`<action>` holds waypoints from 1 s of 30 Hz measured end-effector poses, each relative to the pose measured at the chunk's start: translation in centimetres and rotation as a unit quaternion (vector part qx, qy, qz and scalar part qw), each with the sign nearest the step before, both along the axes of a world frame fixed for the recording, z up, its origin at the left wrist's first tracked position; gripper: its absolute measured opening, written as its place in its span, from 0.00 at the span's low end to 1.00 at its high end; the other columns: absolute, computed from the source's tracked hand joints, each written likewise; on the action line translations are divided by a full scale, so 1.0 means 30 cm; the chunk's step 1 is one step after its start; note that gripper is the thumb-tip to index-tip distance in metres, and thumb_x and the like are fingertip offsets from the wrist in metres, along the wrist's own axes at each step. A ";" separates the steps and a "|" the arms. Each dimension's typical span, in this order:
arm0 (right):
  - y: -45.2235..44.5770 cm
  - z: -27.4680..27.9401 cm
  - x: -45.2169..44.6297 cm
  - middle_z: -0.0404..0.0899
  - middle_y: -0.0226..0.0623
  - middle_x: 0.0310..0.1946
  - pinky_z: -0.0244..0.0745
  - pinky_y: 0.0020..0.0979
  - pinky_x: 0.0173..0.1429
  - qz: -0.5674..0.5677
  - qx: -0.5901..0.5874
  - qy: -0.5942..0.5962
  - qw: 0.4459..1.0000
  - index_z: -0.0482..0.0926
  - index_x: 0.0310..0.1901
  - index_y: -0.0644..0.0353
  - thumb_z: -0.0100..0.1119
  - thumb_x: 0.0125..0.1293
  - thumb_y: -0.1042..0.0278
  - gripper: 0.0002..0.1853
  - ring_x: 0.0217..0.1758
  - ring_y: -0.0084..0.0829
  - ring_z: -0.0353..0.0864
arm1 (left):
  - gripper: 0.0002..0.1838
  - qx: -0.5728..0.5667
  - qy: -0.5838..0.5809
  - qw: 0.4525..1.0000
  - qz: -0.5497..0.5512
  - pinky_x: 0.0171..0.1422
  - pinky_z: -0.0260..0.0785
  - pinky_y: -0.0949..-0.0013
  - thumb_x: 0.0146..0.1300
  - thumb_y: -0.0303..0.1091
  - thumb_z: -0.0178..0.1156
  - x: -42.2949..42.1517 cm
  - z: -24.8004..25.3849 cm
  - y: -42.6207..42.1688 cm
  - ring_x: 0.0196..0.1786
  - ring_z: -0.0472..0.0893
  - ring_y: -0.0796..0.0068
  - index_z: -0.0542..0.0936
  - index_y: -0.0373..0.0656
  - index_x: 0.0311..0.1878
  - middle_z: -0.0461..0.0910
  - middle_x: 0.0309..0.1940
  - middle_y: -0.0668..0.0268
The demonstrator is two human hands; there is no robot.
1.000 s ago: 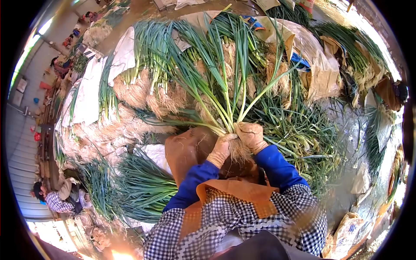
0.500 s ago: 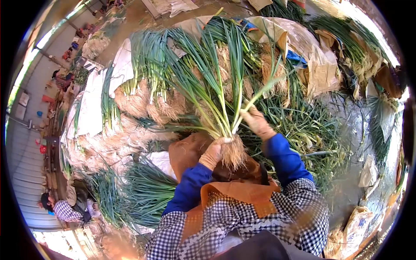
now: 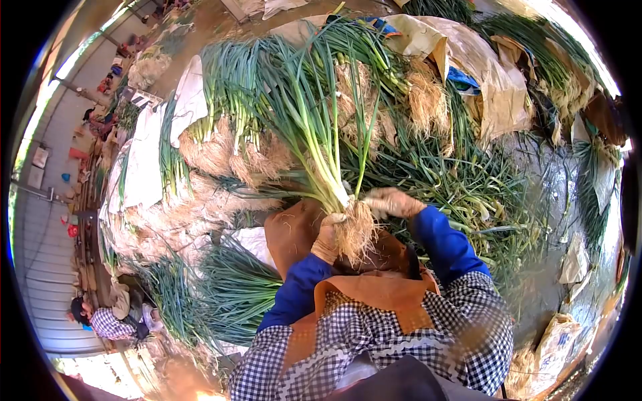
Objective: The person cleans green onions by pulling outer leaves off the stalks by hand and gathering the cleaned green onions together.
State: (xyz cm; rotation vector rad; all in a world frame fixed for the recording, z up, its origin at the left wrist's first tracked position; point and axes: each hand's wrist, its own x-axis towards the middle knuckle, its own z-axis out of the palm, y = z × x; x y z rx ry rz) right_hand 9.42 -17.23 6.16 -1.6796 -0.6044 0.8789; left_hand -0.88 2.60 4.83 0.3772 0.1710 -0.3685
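Observation:
A bunch of green onions [image 3: 317,150] stands up in front of me, leaves fanning away and pale roots [image 3: 354,234] hanging toward my lap. My left hand [image 3: 328,238] is closed around its white base, on the left of the roots. At the right of the base is my right hand [image 3: 396,202], its fingers pressed together at the foot of one thin green onion [image 3: 363,157] that leans apart from the bunch. The exact fingertip contact is partly hidden. Beneath the roots lies a brown apron [image 3: 287,234] over my lap.
Tied-looking bundles with pale roots [image 3: 207,150] lie ahead. Loose leaves and trimmings [image 3: 468,200] cover the floor at right. More green onions [image 3: 237,294] lie at left, near a seated person [image 3: 110,321]. Tan sacking [image 3: 498,93] drapes the far right pile.
My right hand has come down from the stalks to beside the roots. The bunch has gathered closer together and leans more to the left; my left hand keeps its hold.

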 end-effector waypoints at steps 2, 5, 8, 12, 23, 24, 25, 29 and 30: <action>-0.062 -0.030 -0.019 0.79 0.32 0.34 0.72 0.31 0.44 -0.037 -0.038 -0.049 0.997 0.78 0.44 0.61 0.51 0.65 0.49 0.21 0.37 0.28 0.76 | 0.25 0.011 -0.017 0.999 0.041 0.49 0.75 0.60 0.46 0.29 0.56 -0.004 0.077 -0.022 0.44 0.78 0.62 0.70 0.37 0.52 0.74 0.39 0.58; -0.332 -0.075 0.029 0.80 0.33 0.31 0.74 0.34 0.42 -0.212 -0.134 0.063 0.966 0.79 0.46 0.55 0.53 0.64 0.51 0.18 0.36 0.35 0.78 | 0.21 -0.148 -0.042 0.987 0.036 0.50 0.75 0.59 0.46 0.28 0.56 -0.016 0.073 0.009 0.43 0.77 0.63 0.71 0.40 0.48 0.72 0.38 0.60; -0.480 -0.013 0.035 0.74 0.45 0.52 0.70 0.30 0.56 -0.193 -0.443 -0.176 0.857 0.73 0.55 0.61 0.56 0.62 0.53 0.25 0.55 0.37 0.74 | 0.25 -0.140 -0.033 0.989 0.031 0.62 0.67 0.60 0.46 0.27 0.54 -0.050 0.059 0.023 0.55 0.72 0.58 0.71 0.41 0.53 0.72 0.49 0.55; -0.192 -0.030 0.049 0.66 0.48 0.61 0.58 0.36 0.67 -0.260 -0.007 -0.107 0.960 0.60 0.65 0.62 0.50 0.65 0.48 0.33 0.64 0.37 0.66 | 0.30 -0.033 0.008 0.999 0.036 0.65 0.64 0.54 0.48 0.29 0.51 -0.027 0.071 -0.033 0.59 0.70 0.52 0.67 0.34 0.59 0.69 0.56 0.49; 0.454 0.215 -0.059 0.75 0.37 0.50 0.69 0.31 0.57 -0.008 0.209 0.254 0.945 0.69 0.57 0.62 0.49 0.66 0.45 0.29 0.52 0.27 0.74 | 0.28 0.069 0.055 0.995 0.036 0.57 0.70 0.61 0.48 0.28 0.53 -0.245 0.232 0.160 0.47 0.77 0.61 0.69 0.33 0.57 0.76 0.46 0.54; 0.492 0.194 -0.066 0.76 0.37 0.49 0.69 0.31 0.57 0.015 0.232 0.215 0.949 0.70 0.57 0.62 0.48 0.66 0.44 0.29 0.52 0.27 0.74 | 0.31 0.074 0.036 0.996 0.033 0.57 0.70 0.61 0.47 0.28 0.54 -0.277 0.299 0.175 0.47 0.77 0.61 0.67 0.34 0.60 0.75 0.48 0.54; 0.532 0.170 -0.068 0.76 0.37 0.49 0.68 0.31 0.58 0.038 0.256 0.178 0.950 0.70 0.57 0.62 0.47 0.67 0.43 0.29 0.53 0.28 0.74 | 0.34 0.080 0.019 0.996 0.030 0.57 0.69 0.62 0.47 0.28 0.54 -0.315 0.369 0.185 0.48 0.76 0.62 0.64 0.34 0.62 0.74 0.49 0.54; 0.565 0.175 -0.070 0.71 0.40 0.56 0.61 0.34 0.65 0.138 0.295 0.213 0.921 0.65 0.61 0.65 0.45 0.69 0.47 0.30 0.58 0.32 0.71 | 0.43 0.051 0.001 0.997 0.051 0.44 0.68 0.68 0.39 0.29 0.59 -0.462 0.527 0.231 0.39 0.70 0.69 0.60 0.37 0.66 0.70 0.52 0.53; 0.513 0.284 -0.081 0.71 0.42 0.56 0.60 0.37 0.66 0.145 0.300 0.134 0.933 0.65 0.62 0.65 0.47 0.68 0.50 0.29 0.58 0.35 0.71 | 0.44 0.055 0.005 0.993 0.107 0.39 0.67 0.69 0.39 0.27 0.59 -0.489 0.590 0.208 0.36 0.68 0.73 0.60 0.39 0.66 0.68 0.58 0.52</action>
